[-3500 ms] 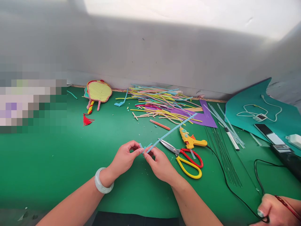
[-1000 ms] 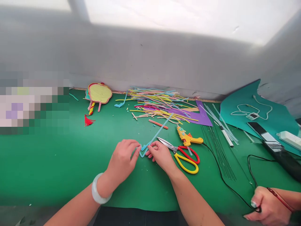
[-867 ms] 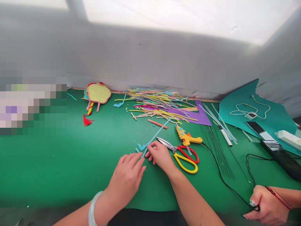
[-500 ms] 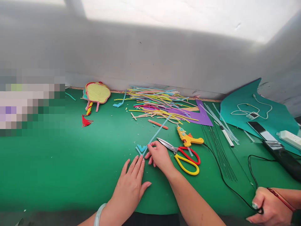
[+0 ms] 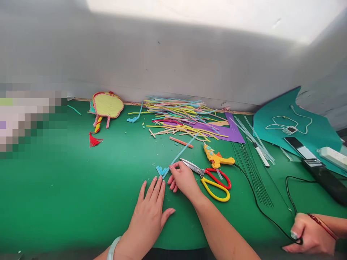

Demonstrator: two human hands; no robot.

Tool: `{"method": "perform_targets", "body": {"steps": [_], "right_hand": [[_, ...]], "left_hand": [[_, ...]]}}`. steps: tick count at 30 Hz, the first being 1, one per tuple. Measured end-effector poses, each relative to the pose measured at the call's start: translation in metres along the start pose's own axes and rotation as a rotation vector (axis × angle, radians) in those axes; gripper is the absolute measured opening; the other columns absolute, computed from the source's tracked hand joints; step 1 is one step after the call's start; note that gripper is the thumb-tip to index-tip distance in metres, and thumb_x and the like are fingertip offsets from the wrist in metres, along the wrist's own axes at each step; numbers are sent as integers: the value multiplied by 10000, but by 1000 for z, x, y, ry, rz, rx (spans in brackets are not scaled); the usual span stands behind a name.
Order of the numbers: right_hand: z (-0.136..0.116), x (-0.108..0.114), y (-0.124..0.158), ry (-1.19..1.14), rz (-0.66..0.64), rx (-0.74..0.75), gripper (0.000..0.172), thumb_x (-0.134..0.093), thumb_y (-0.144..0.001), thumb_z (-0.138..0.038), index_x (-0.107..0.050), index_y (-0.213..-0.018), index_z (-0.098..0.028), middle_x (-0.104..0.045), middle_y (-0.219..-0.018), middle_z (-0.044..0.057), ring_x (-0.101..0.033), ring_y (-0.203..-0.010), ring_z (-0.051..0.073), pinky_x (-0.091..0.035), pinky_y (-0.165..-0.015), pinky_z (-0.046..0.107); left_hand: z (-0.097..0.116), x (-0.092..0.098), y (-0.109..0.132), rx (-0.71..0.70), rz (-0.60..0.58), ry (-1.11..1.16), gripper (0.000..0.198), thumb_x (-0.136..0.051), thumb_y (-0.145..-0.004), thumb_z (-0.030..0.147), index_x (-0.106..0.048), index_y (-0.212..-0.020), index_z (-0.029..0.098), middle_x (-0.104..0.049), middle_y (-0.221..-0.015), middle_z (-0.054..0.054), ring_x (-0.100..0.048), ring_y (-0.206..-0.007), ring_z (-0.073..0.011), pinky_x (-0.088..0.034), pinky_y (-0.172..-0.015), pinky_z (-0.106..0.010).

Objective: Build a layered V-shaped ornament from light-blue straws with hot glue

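My left hand (image 5: 152,207) lies flat on the green table, fingers stretched out. Its fingertips touch the lower point of a small folded light blue piece (image 5: 162,170) shaped like a V. My right hand (image 5: 183,179) pinches a long light blue strip, probably a pipe cleaner (image 5: 184,148), beside that fold. The strip slants up and away to the right from the fold. Close to my right hand lie scissors (image 5: 202,172) with one red and one yellow handle, their blades slightly apart. A yellow hot glue gun (image 5: 216,158) rests just behind them.
Many coloured strips (image 5: 184,115) are heaped near the wall over purple sheets (image 5: 235,128). A yellow fan-shaped craft (image 5: 108,105) with a red tassel lies left. Thin green wires (image 5: 252,177) and a black cord (image 5: 257,208) run right. Another person's hand (image 5: 311,233) holds the cord.
The short blue strips at the fold now sit closer together, against its left arm. Both hands keep nearly the same place; the view has shifted slightly.
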State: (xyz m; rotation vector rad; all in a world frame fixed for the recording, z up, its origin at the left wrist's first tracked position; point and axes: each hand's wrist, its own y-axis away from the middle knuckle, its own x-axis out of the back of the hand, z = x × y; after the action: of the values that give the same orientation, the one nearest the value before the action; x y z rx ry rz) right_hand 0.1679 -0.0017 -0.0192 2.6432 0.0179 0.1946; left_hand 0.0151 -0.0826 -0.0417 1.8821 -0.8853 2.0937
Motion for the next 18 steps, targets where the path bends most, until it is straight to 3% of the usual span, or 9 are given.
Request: {"method": "perform_targets", "body": {"steps": [2,4,7,10,13,18], "right_hand": [[-1,3,2,36,9,4,264,-502,-910,-479,-451,-827,-234,-569,-438,-71,-513,-315,129,-361,-318,205],[-1,6,4,161,95,104,315,-469,-930,-508,-470,-774,-234,-551,-445,-59,-507,-350,133,-382,-379,236],[-2,8,6,428,277,467,262,-447,-968,-398,-587,-839,-219,-651,-705,28,-614,-647,179,-470,-618,302],[0,4,6,660,292,752,226,-456,-951,-204,-672,-1018,-218,-652,-980,88,-583,-930,225,-448,-816,356],[3,0,4,836,261,799,244,-488,-925,-139,-706,-1000,-221,-637,-997,89,-549,-954,235,-416,-841,377],[5,-2,3,893,235,763,216,-527,-897,-127,-709,-972,-217,-631,-981,75,-539,-936,230,-393,-815,370]], "left_hand": [[0,-1,0,7,2,0,614,-428,-968,516,-459,-1425,108,-499,-1469,-158,-449,-1366,-337,-326,-1124,-555],[0,-1,1,11,0,-2,625,-428,-963,530,-452,-1432,117,-488,-1480,-148,-437,-1374,-337,-314,-1133,-558],[-1,-1,1,10,3,-15,636,-425,-961,539,-445,-1438,119,-481,-1487,-141,-431,-1377,-340,-301,-1139,-565],[-1,-2,0,20,6,-31,635,-433,-960,530,-451,-1432,106,-481,-1485,-147,-430,-1375,-346,-296,-1136,-569],[1,-2,0,40,22,-40,637,-438,-959,522,-452,-1429,92,-473,-1490,-157,-423,-1377,-352,-281,-1140,-572],[3,3,-1,16,44,-7,604,-477,-959,466,-435,-1446,111,-472,-1497,-121,-405,-1393,-334,-233,-1176,-553]]}}
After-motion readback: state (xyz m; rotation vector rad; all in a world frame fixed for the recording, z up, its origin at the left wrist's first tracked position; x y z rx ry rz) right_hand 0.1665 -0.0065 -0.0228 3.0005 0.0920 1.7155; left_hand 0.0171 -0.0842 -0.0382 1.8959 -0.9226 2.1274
